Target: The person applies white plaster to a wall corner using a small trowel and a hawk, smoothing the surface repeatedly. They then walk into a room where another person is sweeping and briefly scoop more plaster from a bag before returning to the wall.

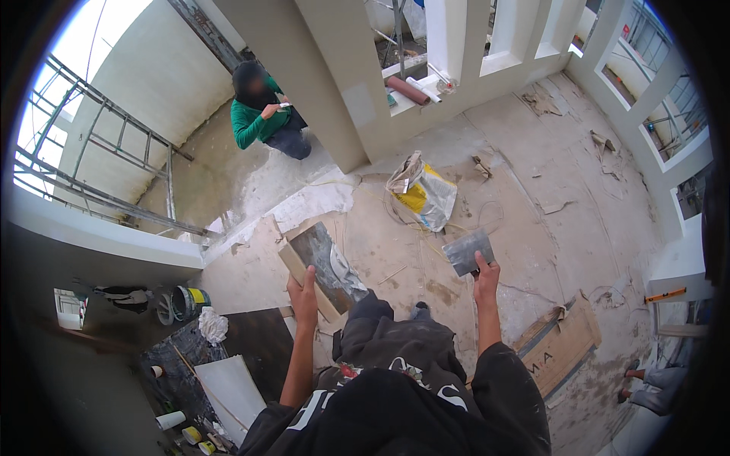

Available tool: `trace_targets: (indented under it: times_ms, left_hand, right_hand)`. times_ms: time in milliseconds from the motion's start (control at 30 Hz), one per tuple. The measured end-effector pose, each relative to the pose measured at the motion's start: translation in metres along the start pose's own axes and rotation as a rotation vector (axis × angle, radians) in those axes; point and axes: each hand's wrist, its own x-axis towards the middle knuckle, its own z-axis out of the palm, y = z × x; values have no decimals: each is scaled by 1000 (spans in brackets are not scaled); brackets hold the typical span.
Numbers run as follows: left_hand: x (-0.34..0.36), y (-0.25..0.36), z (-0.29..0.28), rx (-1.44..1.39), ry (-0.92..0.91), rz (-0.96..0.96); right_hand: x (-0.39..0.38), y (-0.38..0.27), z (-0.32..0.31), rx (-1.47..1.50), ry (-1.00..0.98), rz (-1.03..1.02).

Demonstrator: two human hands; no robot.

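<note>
My left hand (304, 298) is closed on the side of a mortar board (308, 247), a dark flat plate with a pale wooden edge. White putty (344, 272) is smeared along the side of it away from that hand. Out to the right, my right hand (486, 283) grips a wide flat scraper (464, 257) with a grey rectangular blade; most of its grip is hidden by the fingers. The two tools are apart from each other. Past them, a yellow and white sack (435, 199) stands on the floor with its top crumpled open.
A person in a green top (258, 114) crouches beyond the pillar (334, 99). Scaffolding (99, 129) stands at far left. Buckets (186, 300) and a white panel (228, 387) lie at lower left. Flattened cardboard (559, 349) covers floor at right, near another person's legs (650, 387).
</note>
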Motion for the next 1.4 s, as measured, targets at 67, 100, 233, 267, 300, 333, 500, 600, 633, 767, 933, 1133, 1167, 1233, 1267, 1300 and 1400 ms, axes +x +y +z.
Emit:
trace_targets:
  times_ms: [67,100,233,267,300,333,500,600,633,767,933,1133,1167,1233,1267,1300,1400]
  left_hand:
    - [59,9,30,82,-28,93]
    - [89,10,42,125,-48,138]
    - [219,-15,104,212,-180,151]
    - [252,-24,124,206,-203,180]
    - [287,-32,148,201,-230,213]
    - [323,-40,165,271,-246,230]
    - [471,-109,298,544,-441,229]
    - [531,-125,367,655,-592,254]
    - [549,-140,382,658,-638,235]
    - [611,-202,436,695,-773,271]
    - [659,-262,483,762,-933,296]
    - [684,-309,509,915,-1170,114]
    - [686,-318,510,929,-1204,93]
    - [691,-336,513,965,-1248,72]
    - [692,-345,514,987,-1259,69]
    - [692,-353,517,1005,-1274,66]
    - [692,-374,518,953,-1358,90]
  right_hand:
    - [38,-1,46,-88,-51,-55]
    - [54,0,68,-137,-53,-68]
    - [109,39,131,-490,-50,-137]
    - [127,63,140,-649,-68,-128]
    - [145,84,152,-803,-84,-113]
    - [156,89,184,-854,-95,-143]
    - [244,166,288,-941,6,-274]
    - [309,220,333,-1045,91,-281]
    - [326,241,342,-1077,122,-275]
    - [387,291,367,-1230,93,-238]
    - [454,344,372,-1267,132,-231]
    - [517,386,357,-1196,246,-215]
    - [522,393,354,-1177,264,-219]
    - [536,406,350,-1168,298,-176]
    - [543,412,348,-1163,314,-155]
    - [549,420,344,-1187,312,-107]
    - [574,444,327,-1226,349,18]
